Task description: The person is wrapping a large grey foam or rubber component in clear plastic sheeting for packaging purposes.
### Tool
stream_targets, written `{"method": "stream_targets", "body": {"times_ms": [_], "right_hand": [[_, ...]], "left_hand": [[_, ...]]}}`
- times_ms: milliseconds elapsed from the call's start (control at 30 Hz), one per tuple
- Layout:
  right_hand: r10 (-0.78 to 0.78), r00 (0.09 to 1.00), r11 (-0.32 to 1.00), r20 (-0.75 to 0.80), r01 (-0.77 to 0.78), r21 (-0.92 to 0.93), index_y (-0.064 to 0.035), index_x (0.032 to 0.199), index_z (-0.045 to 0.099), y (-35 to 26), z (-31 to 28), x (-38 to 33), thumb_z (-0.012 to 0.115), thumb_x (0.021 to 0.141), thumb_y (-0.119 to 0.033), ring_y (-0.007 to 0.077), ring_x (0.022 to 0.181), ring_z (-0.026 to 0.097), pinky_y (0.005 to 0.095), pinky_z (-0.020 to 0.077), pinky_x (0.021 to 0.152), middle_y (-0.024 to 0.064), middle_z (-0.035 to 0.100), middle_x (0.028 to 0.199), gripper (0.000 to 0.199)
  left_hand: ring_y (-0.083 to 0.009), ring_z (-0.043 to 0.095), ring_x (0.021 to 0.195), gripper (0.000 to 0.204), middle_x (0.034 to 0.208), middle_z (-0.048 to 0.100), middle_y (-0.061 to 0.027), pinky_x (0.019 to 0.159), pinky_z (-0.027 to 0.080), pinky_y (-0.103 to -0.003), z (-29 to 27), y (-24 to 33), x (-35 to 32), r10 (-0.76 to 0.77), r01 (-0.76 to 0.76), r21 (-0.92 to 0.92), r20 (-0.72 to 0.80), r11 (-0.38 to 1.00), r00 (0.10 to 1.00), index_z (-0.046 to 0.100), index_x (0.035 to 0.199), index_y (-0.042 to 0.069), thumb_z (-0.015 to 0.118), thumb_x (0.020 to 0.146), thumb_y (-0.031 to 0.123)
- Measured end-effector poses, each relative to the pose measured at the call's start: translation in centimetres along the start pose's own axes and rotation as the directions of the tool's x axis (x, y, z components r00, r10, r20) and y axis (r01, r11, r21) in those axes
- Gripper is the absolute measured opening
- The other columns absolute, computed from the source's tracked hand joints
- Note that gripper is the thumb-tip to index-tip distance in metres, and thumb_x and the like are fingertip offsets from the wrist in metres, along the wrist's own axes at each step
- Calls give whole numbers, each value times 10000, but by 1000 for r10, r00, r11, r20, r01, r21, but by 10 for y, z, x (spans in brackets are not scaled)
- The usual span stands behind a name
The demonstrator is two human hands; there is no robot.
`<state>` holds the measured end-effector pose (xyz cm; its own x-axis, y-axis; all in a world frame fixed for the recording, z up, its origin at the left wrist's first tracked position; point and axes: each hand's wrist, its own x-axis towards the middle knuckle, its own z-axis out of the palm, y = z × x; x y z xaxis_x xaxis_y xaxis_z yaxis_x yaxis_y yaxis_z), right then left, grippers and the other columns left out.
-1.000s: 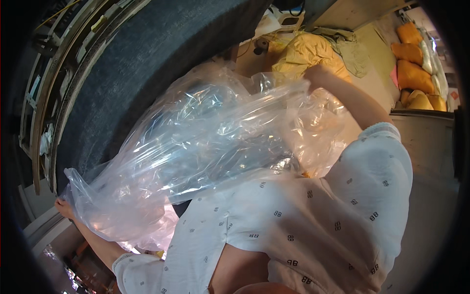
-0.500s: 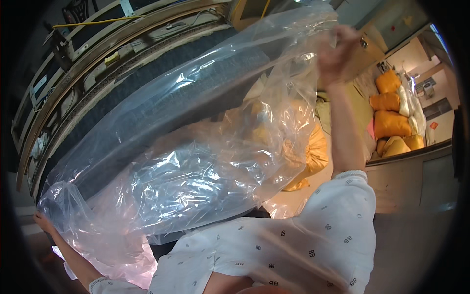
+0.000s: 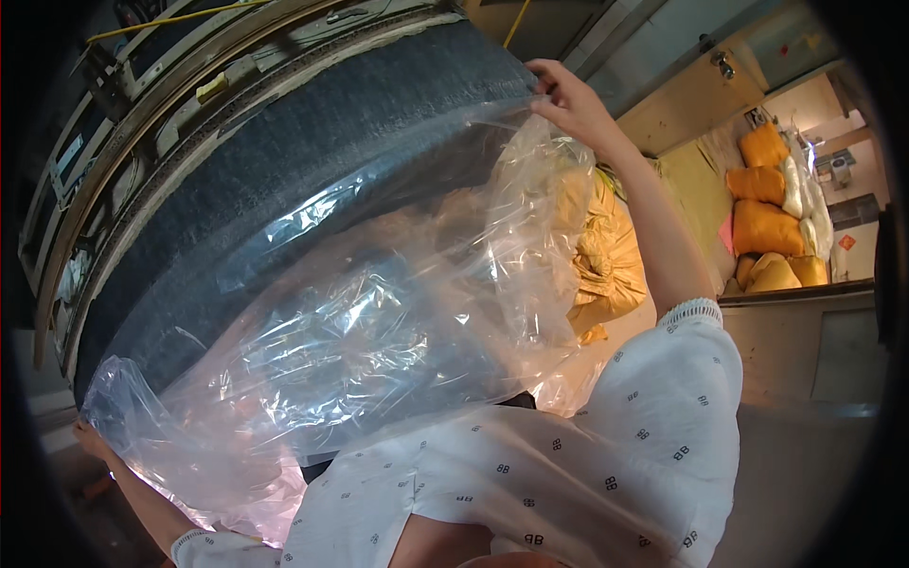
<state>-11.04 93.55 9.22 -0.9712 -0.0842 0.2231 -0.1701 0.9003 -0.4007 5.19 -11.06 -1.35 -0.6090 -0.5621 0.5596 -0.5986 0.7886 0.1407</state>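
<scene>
A wide clear plastic sheet (image 3: pixel 331 341) stretches between my two hands, wrinkled and shiny, draped from the near edge of a dark grey work surface (image 3: pixel 284 142) down against my body. My right hand (image 3: pixel 573 106) is at the far right corner of that surface, its thumb and fingers closed on the sheet's upper edge. At the far left, my left hand (image 3: pixel 90 440) grips the sheet's other end beside the surface's left corner, its fingers partly hidden by bunched plastic. Through the film, orange and pinkish shapes show faintly.
A tied orange sack (image 3: pixel 611 256) stands right of the sheet. More orange sacks (image 3: pixel 762 227) are piled beyond a doorway at the right. Behind the dark surface runs a machine frame (image 3: pixel 142 161) with curved-looking rails and a yellow cord (image 3: pixel 180 17). A wooden door (image 3: pixel 701 104) stands at the upper right.
My right hand has come down and left, from raised high to the surface's far right corner. The sheet's upper edge has dropped, baring more of the dark surface. My left hand has barely moved.
</scene>
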Motion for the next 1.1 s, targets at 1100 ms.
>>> {"method": "stream_targets", "body": {"times_ms": [1100], "right_hand": [[-170,751,973,-638,27,-228,-54,964,536,2,-36,67,621,783,-248,270,862,572,330,453,741,126,562,915,279]], "left_hand": [[-383,558,913,421,1015,580,-227,785,426,-425,14,-21,3,-174,184,-78,123,980,977,561,1016,-20,428,878,355]]}}
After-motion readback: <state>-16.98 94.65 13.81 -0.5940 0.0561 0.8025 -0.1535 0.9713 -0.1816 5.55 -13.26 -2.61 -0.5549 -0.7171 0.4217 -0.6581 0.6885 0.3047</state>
